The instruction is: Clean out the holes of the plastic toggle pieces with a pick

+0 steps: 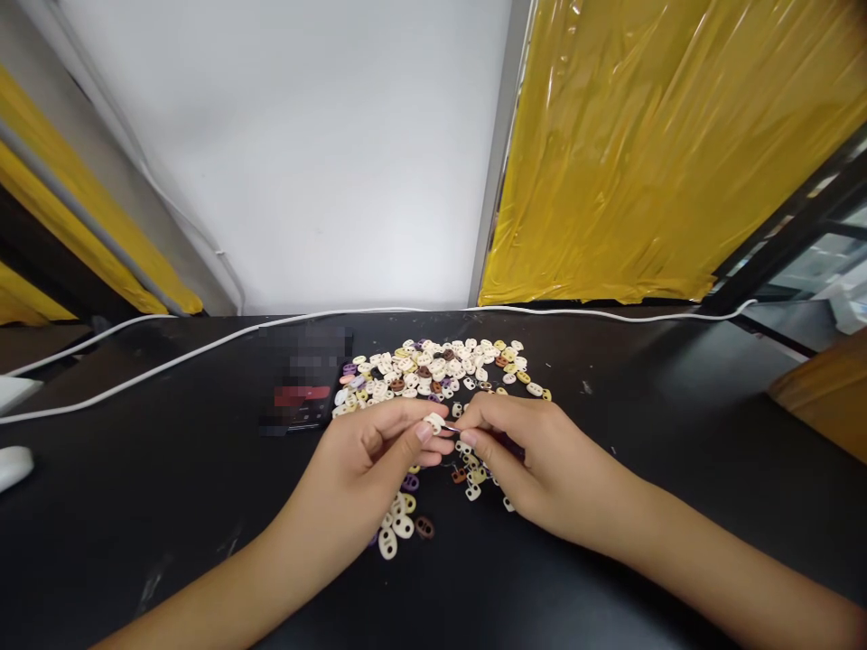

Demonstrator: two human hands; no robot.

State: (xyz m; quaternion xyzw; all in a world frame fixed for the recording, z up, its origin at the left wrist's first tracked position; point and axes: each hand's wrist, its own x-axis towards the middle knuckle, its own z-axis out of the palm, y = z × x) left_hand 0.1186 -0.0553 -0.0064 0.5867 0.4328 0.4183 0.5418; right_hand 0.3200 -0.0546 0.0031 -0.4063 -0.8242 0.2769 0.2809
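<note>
My left hand [379,451] pinches a small cream oval plastic piece with holes [433,422] between thumb and fingers. Opposite it, my right hand [521,442] grips a thin tool with a narrow metal tip [451,430], which reaches to the cream piece; most of the tool is hidden by the fingers, so its kind is unclear. Behind both hands spreads a pile of similar two-hole pieces [467,354], mostly cream, with some yellow, brown and purple. Several more oval pieces [387,543] lie below my left hand, and smaller two-hole pieces [472,492] lie beneath my right.
A phone [304,397] lies on the black table [203,506], left of the pile. A white cable [379,311] runs along the table's back edge. At far left is a white rounded object [14,465]; a brown box-like object [823,393] stands at right.
</note>
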